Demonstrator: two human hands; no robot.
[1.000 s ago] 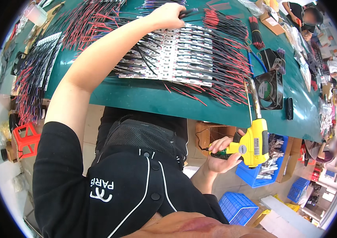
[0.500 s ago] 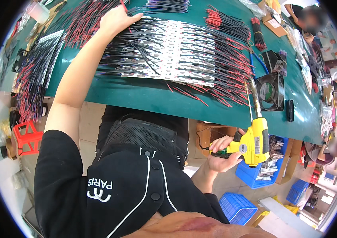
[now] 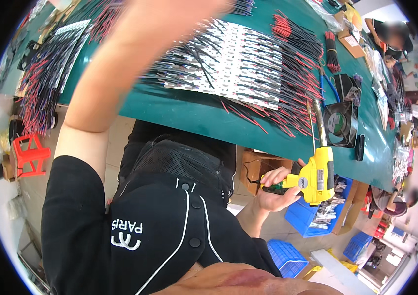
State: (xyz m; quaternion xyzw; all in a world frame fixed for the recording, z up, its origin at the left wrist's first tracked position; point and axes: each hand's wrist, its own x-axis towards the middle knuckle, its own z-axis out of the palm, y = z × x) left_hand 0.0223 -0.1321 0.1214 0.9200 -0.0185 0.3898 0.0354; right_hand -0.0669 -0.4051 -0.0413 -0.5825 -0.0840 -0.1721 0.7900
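My right hand [image 3: 274, 192] is wrapped round the dark handle of a yellow soldering gun [image 3: 319, 173]. The gun's metal barrel and a thin guide tube point up over the table edge, close to the red wire ends. Smeared by motion, my left hand [image 3: 187, 14] reaches over the far left part of a white panel [image 3: 232, 61], and its fingers cannot be made out. Rows of black wires [image 3: 263, 73] with red ends lie across that panel. My left forearm hides some of the wires.
A black fan [image 3: 338, 123] and blue-handled pliers [image 3: 330, 87] lie right of the panel. More wired panels [image 3: 69, 54] are at the left table end. A blue crate [image 3: 295, 216] of parts stands below, a red stool [image 3: 31, 156] at left. Other people are at the right.
My left hand has left the wires at the panel's upper left and swung right and toward the camera. The right hand still holds the soldering gun. The view has shifted slightly.
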